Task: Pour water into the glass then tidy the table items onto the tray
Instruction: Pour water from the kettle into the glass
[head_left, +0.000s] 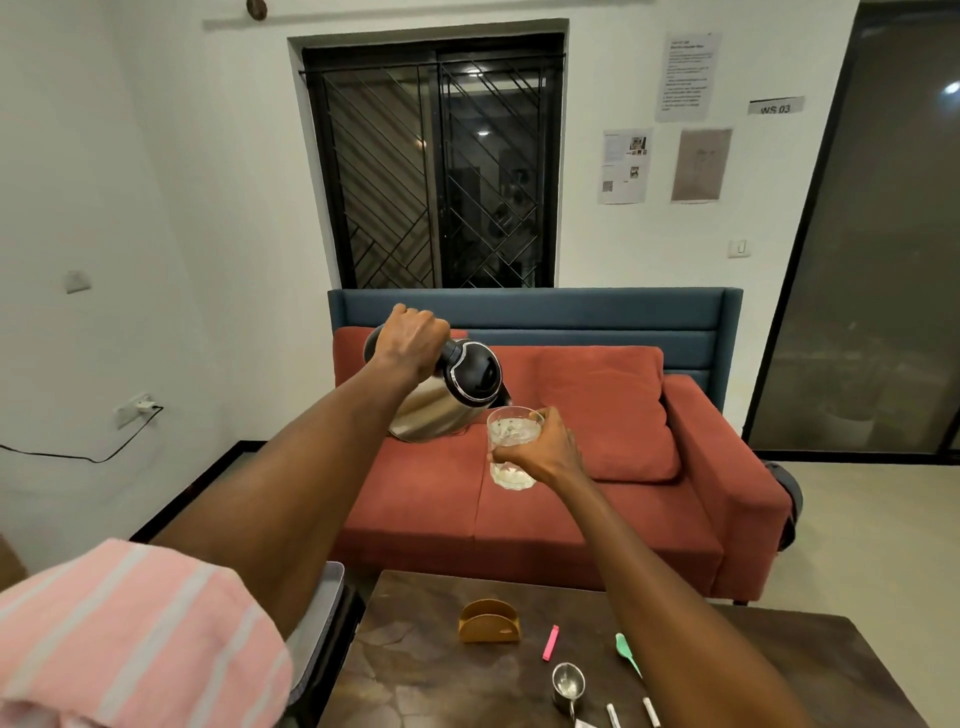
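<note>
- Kettle tilted in our left hand, spout end dipping down and to the right, toward the glass; its long axis runs from the gripped handle at upper left to the spout at lower right.
- Left fingers curled tight round the handle on top of the kettle, knuckles toward us; the steel body hangs below and to the right of them.
- Right hand wraps the glass from its right side, thumb across the near face, fingers round the far side; the glass sits upright to the left of the palm.
- Spout just above the glass rim, at its upper left edge; we cannot tell whether they touch.
- Glass looks partly filled, so we judge the pour under way; both things are held up in the air, well beyond the table.
- Relation that matters next: spout over rim. Levelling the kettle means the left wrist rolling back leftward while the right hand keeps the glass still.
- Below our right forearm, for the tidy step: wooden napkin holder, pink clip, green spoon, steel measuring cup.
- Tray edge shows under our left arm, left of the table.
</note>
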